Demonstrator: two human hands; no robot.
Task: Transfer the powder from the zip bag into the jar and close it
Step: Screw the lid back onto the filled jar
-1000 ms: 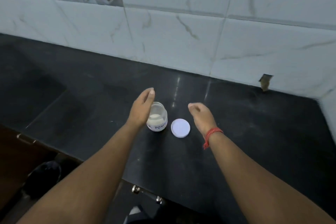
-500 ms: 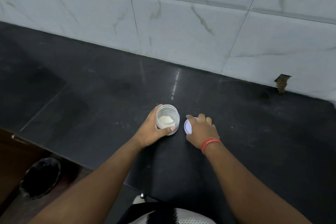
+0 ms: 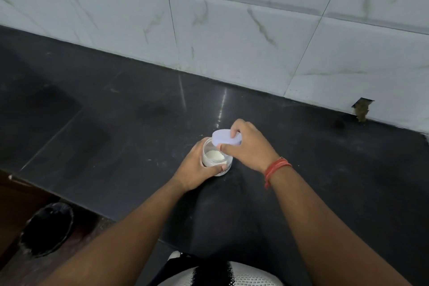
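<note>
Right hand (image 3: 251, 146) holds lid (image 3: 224, 138) over jar (image 3: 214, 158)

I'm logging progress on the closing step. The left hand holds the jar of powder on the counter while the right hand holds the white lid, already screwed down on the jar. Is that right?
Not quite. The head view shows the lid is not on yet: the right hand holds it tilted above the rim, and the jar, steadied on the counter by the left hand, is open with the powder visible.

Left hand (image 3: 197, 167), right hand (image 3: 249, 146) both curled
</note>
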